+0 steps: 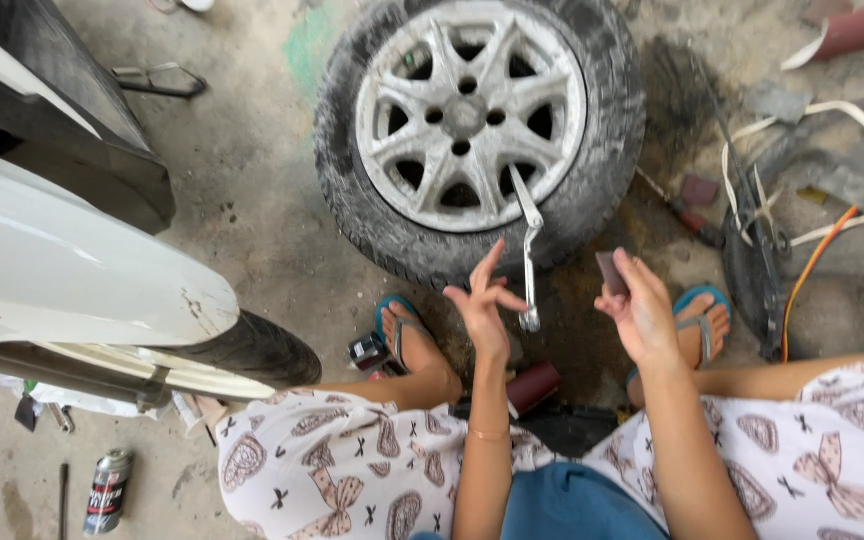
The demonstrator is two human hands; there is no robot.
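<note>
A car wheel (pixel 477 125) with a dirty silver alloy rim lies flat on the concrete floor ahead of me. A metal wrench (pixel 529 245) rests across its tyre, the near end hanging over the edge. My left hand (pixel 482 300) hovers beside that near end with fingers spread, holding nothing. My right hand (pixel 640 305) is raised to the right of the wrench and grips a small dark flat piece (pixel 611 272) between thumb and fingers. Both of my feet in blue sandals (pixel 402 325) rest just below the tyre.
A white car body panel and tyre (pixel 72 270) fill the left. A spray can (pixel 107 490) lies at the lower left. Rubber strips, an orange cable (pixel 812 265) and tools lie at the right. A dark red cylinder (pixel 534 385) sits between my knees.
</note>
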